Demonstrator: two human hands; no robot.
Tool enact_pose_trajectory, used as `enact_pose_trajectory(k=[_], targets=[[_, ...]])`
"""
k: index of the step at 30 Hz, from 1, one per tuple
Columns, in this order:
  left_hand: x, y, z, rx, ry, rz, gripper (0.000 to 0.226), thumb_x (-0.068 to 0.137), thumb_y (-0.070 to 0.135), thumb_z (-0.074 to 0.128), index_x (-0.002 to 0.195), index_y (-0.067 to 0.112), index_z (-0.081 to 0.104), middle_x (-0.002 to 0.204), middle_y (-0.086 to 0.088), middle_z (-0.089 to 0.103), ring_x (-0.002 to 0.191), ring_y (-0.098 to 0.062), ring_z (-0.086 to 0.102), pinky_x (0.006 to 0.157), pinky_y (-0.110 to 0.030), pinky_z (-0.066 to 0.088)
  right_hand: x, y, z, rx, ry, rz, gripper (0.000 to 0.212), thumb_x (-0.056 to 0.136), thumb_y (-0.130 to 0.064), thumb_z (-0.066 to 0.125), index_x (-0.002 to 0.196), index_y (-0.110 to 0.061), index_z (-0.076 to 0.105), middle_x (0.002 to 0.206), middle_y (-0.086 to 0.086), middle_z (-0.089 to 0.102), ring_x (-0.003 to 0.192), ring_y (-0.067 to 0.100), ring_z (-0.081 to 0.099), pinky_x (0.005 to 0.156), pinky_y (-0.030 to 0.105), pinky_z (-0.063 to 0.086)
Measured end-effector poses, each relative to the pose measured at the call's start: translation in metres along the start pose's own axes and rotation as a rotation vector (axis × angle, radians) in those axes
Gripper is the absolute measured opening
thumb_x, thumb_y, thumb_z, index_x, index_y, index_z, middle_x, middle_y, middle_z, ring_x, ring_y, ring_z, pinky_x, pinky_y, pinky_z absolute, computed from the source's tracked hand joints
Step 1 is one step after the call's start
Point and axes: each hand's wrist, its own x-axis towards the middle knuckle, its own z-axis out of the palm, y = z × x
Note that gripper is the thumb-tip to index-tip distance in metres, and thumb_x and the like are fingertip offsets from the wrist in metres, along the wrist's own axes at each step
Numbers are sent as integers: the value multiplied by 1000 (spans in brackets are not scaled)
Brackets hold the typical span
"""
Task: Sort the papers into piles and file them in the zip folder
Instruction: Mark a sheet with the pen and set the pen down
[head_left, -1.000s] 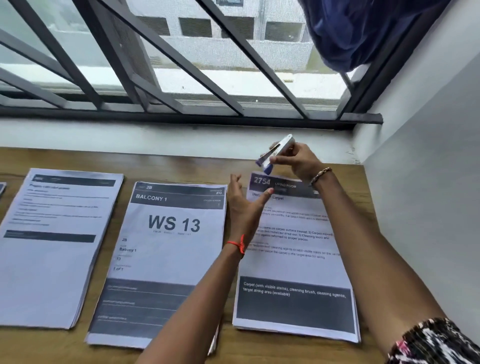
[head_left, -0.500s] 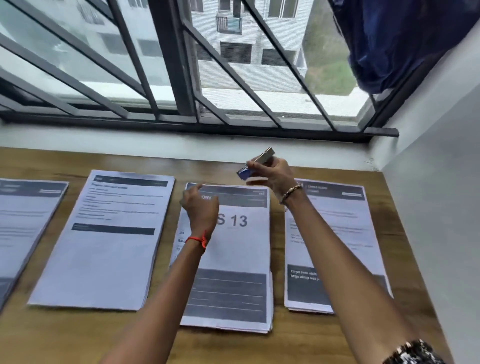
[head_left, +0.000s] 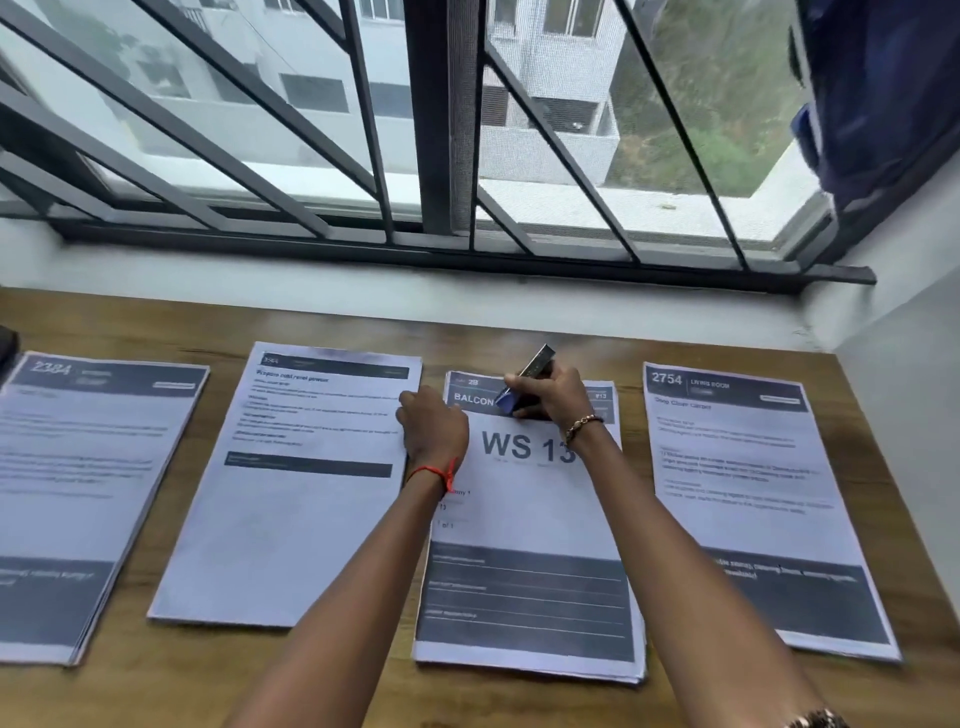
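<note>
Sorting is seeming done; stapler (head_left: 525, 381) is being gripped by the right hand (head_left: 551, 397) over the pile (head_left: 524, 519) being touched by the left hand (head_left: 434, 431), grip unclear; filing is being left.

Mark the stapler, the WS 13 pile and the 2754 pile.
stapler (head_left: 537, 362): head view, metal top above the fingers.
WS 13 pile (head_left: 524, 519): head view, white middle of top sheet.
2754 pile (head_left: 737, 467): head view, text area of top sheet.
</note>
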Motion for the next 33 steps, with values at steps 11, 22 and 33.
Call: enact_pose_trajectory(k=[11,22,33], targets=[[13,-2,7,-44,-9,-13,19,86,19,59,92,2,65,102,-18,65,101,-36,55,66,-34,41,9,15,-1,-4,24,-19,15,81,-3,68,77,-5,53,70,5,60,53,6,63,50,21,55],[-18,-17,33,-299,258,196,14,92,7,54,103,1,61,97,-14,64,87,-29,59,68,-25,37,12,13,-18,150,-160,7,25,76,11,64,87,-10,59,80,3,66,72,16,67,60,23,57],[-11,-23,47,-308,329,232,13,88,3,57,100,2,62,95,-15,65,88,-32,58,73,-35,45,39,2,-3,139,-269,-108,41,53,-9,82,89,-8,62,81,2,74,81,16,69,73,25,57]])
